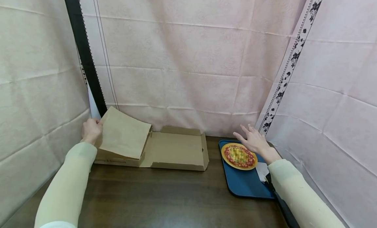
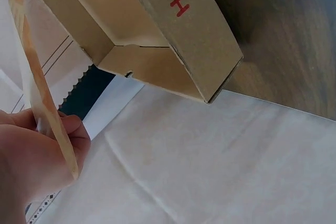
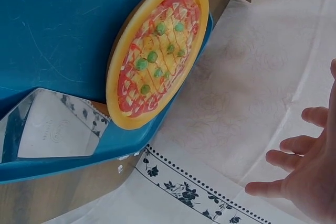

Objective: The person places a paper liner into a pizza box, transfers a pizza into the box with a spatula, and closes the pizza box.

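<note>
My left hand (image 1: 92, 131) pinches the left edge of a sheet of brown paper (image 1: 125, 133), which tilts over the left half of an open cardboard pizza box (image 1: 173, 149). In the left wrist view the paper (image 2: 39, 85) shows nearly edge-on between thumb and fingers, beside the hollow box half (image 2: 142, 64). At the right, my right hand (image 1: 254, 141) hovers with fingers spread above the far edge of a blue tray (image 1: 245, 185), holding nothing. A round pizza (image 1: 239, 156) with red, yellow and green topping lies on that tray.
A metal pizza server (image 3: 63, 129) lies on the tray beside the pizza, its handle under my right forearm in the head view. Pale cloth walls (image 1: 182, 58) enclose the dark wooden table (image 1: 153, 195) at the back and both sides.
</note>
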The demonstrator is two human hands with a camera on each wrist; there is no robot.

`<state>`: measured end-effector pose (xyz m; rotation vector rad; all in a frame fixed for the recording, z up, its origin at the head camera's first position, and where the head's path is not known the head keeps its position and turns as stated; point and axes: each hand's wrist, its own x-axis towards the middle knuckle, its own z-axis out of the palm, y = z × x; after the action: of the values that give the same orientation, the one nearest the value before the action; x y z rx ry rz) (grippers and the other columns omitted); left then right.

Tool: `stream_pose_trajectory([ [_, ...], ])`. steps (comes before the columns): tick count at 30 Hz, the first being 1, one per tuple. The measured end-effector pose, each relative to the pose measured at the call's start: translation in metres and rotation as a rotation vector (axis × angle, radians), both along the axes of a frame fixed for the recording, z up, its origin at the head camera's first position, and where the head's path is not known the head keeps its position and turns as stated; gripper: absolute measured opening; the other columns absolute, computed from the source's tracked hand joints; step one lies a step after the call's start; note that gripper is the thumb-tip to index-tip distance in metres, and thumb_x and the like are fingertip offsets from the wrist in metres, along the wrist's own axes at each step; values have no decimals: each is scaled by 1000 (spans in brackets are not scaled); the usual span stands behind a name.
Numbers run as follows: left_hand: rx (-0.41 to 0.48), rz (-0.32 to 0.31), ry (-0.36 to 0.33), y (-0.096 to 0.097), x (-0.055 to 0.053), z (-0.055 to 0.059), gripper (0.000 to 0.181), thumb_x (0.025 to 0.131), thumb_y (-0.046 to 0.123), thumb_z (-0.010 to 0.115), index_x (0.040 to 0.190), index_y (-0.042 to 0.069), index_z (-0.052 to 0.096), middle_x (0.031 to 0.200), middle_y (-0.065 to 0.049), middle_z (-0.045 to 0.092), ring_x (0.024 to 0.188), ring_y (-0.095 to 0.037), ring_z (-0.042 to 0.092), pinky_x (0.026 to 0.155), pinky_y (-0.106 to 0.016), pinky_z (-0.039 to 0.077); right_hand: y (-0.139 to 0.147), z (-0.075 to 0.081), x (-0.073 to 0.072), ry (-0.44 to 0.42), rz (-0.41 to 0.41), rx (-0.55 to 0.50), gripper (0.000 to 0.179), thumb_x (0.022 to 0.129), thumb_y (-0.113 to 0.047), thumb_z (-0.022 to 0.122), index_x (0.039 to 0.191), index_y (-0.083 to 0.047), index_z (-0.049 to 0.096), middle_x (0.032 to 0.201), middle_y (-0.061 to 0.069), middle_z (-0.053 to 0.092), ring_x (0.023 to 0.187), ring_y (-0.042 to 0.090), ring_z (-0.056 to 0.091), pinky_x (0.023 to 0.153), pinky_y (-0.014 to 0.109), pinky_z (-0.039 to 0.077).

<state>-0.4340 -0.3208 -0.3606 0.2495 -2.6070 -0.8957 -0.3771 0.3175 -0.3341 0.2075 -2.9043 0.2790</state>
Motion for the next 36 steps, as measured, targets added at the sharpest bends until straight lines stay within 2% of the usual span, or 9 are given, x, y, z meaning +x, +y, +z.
stream_pose_trajectory([
  [6,-23,-7,3,0,-5,-5,34,101,22,39,98,-5,60,105,-36,58,94,-51,58,70,-53,45,0,-1,1,-12,2,-9,79,97,-63,34,153,-8,26,156,33,16,140,57,18,103,80,10],
  [11,-41,-8,28,3,-5,-10,31,99,19,40,89,-4,59,97,-33,60,83,-46,59,62,-47,43,-1,-2,-1,-26,-1,-15,79,97,-63,34,153,-9,25,157,32,14,141,56,17,102,80,10],
  [18,-50,-12,26,4,-5,-8,31,99,17,37,93,-3,60,99,-32,59,86,-45,58,65,-48,43,-1,0,-1,-29,1,-22,78,97,-63,34,153,-9,25,157,32,14,140,57,17,103,79,10],
  [25,-69,-24,22,4,-7,-11,30,97,16,37,87,-2,58,95,-30,60,82,-44,59,62,-47,43,0,0,-1,-43,-2,-22,80,96,-65,31,154,-11,23,157,31,13,141,56,16,103,79,12],
  [31,-71,-42,7,4,-8,-14,30,98,16,37,76,1,50,82,-26,59,71,-37,56,58,-43,40,-2,-1,-2,-40,0,-29,79,96,-65,33,154,-11,24,157,31,13,142,55,16,103,79,13],
  [36,-90,-68,-35,1,-9,-17,27,96,15,38,79,-1,51,91,-34,59,77,-44,58,61,-47,42,-2,-1,-2,-48,5,-30,80,96,-65,32,154,-11,24,158,31,13,142,55,15,102,80,11],
])
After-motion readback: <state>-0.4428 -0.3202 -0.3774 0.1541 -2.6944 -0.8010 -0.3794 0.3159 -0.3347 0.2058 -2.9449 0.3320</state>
